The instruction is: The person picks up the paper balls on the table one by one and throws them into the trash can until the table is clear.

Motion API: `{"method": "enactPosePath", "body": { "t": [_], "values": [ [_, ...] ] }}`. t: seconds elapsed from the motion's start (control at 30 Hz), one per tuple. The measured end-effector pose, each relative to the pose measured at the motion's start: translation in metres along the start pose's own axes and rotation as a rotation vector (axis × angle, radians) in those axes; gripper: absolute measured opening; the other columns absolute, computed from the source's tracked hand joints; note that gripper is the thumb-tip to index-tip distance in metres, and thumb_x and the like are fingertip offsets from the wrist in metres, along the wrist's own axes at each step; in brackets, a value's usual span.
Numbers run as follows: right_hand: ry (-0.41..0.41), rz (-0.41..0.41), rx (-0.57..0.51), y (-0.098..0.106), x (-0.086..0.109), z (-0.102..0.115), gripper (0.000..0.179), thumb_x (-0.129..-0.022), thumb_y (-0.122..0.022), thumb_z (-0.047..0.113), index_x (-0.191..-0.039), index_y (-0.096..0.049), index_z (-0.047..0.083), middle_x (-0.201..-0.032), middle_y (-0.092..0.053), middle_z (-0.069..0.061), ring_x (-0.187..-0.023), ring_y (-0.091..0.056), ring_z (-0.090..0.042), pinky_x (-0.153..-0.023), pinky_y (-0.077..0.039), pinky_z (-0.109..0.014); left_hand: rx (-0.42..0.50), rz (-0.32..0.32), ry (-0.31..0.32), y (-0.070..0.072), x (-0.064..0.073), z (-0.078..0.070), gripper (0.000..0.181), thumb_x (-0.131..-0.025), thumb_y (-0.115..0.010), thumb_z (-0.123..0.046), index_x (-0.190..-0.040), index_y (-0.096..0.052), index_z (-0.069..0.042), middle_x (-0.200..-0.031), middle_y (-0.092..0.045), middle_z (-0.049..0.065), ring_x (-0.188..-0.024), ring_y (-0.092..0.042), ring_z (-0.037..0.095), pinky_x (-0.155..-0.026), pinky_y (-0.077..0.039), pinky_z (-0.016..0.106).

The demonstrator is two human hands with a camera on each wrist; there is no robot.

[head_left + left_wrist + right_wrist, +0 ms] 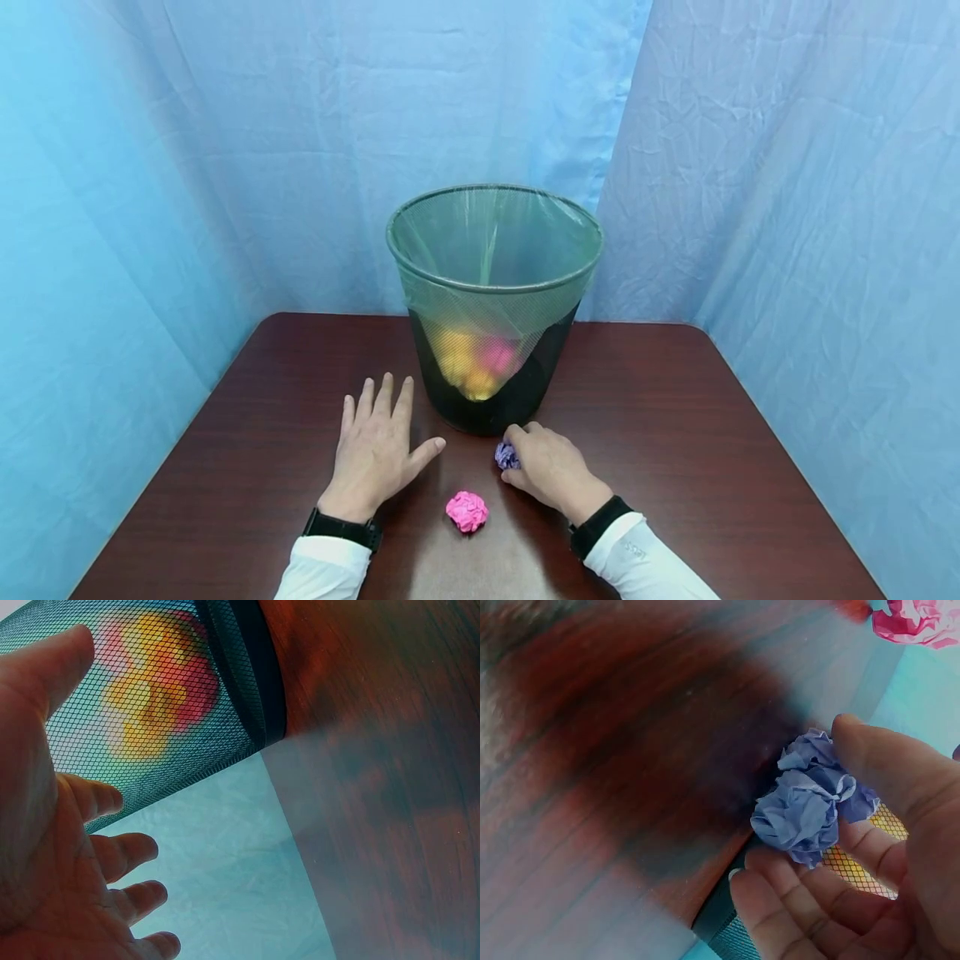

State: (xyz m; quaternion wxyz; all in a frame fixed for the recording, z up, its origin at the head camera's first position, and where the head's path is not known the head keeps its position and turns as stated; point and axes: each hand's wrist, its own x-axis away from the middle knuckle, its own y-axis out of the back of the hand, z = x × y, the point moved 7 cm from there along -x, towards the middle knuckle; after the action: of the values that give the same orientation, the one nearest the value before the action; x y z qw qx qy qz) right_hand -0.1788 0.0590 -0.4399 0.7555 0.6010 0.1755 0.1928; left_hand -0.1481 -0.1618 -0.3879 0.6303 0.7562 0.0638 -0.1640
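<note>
My right hand (555, 471) holds a crumpled purple paper ball (507, 456) between thumb and fingers, just in front of the bin's base. In the right wrist view the same purple paper ball (802, 799) sits between the thumb and the curled fingers. My left hand (375, 462), fingers spread and straight, is beside the bin's front left and holds nothing. A crumpled pink paper ball (467, 512) lies on the table between the two hands. Behind them stands a black mesh wastebasket (536, 367) with a pale green liner; yellow and pink paper balls (476, 362) show through its wall.
The dark red-brown wooden table (697, 450) has rounded far corners. Light blue cloth (300, 167) hangs behind it and along both sides. The wastebasket's round open rim (495, 289) rises well above both hands.
</note>
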Motion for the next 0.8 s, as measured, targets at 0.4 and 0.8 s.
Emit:
{"method": "enactPosePath", "body": {
  "t": [0.4,0.8],
  "values": [
    [-0.007,-0.014,0.037,-0.002,-0.003,-0.001,0.038,-0.084,-0.073,0.036,-0.111,-0.059,0.012,-0.091,-0.064,-0.003,-0.078,-0.059,-0.014,-0.070,-0.053,-0.036,-0.001,-0.005,0.001,0.000,0.000,0.001,0.098,-0.081,-0.058,-0.071,-0.153,-0.034,-0.008,-0.154,-0.034,0.024,-0.143,-0.021,0.046,-0.113,-0.014,0.067],
    [-0.050,-0.069,0.026,0.013,0.000,-0.017,0.036,-0.084,-0.071,0.035,-0.111,-0.060,0.013,-0.090,-0.066,-0.002,-0.077,-0.060,-0.013,-0.072,-0.054,-0.036,-0.005,0.010,-0.005,0.004,-0.003,0.005,0.099,-0.081,-0.056,-0.071,-0.154,-0.032,-0.008,-0.156,-0.032,0.024,-0.143,-0.020,0.046,-0.113,-0.014,0.067]
  ]
}}
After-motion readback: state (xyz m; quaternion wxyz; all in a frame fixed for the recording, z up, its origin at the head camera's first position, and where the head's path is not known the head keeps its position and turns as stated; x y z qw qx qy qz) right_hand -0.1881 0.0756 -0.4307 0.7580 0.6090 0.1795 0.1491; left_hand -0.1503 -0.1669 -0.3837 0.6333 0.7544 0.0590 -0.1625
